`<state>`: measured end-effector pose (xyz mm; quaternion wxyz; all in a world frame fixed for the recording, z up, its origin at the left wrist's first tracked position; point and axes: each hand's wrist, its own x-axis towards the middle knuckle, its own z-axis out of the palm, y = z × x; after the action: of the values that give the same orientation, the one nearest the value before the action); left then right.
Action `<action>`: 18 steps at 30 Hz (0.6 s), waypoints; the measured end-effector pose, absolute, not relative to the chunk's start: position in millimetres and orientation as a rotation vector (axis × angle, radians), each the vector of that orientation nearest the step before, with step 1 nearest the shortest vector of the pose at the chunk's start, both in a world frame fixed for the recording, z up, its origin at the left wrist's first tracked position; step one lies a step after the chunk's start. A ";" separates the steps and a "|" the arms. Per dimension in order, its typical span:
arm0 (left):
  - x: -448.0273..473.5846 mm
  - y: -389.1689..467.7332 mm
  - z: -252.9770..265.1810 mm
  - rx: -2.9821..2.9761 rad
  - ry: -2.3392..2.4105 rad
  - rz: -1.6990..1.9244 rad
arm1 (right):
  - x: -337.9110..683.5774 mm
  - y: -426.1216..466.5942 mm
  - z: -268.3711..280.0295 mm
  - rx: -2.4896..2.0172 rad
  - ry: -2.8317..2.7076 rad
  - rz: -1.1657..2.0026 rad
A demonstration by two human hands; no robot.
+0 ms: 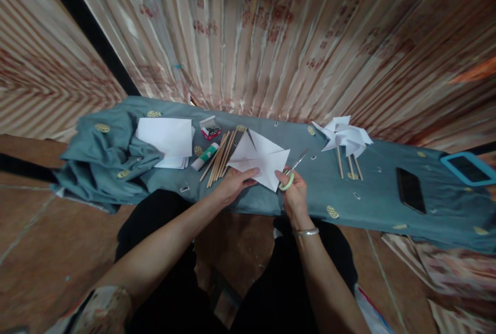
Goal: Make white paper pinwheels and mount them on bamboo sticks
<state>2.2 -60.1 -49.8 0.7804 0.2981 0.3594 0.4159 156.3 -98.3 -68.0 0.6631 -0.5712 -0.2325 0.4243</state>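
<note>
A square of white paper [265,161] with slits cut in from its corners is held above the cloth-covered surface. My left hand [236,183] grips its lower left edge, thumb on top. In my right hand [295,189] is a pair of scissors [287,181] with pale green handles, the blades pointing up and right beside the paper. The right thumb also touches the paper's right part. Just left of the paper lie several thin wooden sticks [221,159]. A glue stick [205,157] with a green and white label rests against them.
White paper sheets [166,137] lie at the left on the grey-green cloth [263,205]. Behind the glue stick is a small open box [210,128] of metal pieces. Finished paper pinwheels [343,135] on sticks, a dark phone [411,189] and a blue-framed device [468,168] lie to the right.
</note>
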 end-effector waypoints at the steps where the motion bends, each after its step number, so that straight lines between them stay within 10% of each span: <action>1: 4.2 -60.6 -51.5 0.636 0.802 0.931 | 153.1 -98.3 -68.0 -1.298 -0.533 0.974; 18: -21.0 -17.3 -44.5 0.855 0.996 1.422 | 158.1 -139.5 -35.1 -1.265 -1.202 1.769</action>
<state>-21.0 -17.3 -44.5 0.5673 0.3637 0.4240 0.6050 158.1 -139.6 -35.1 0.3224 -0.4819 -0.4580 0.6739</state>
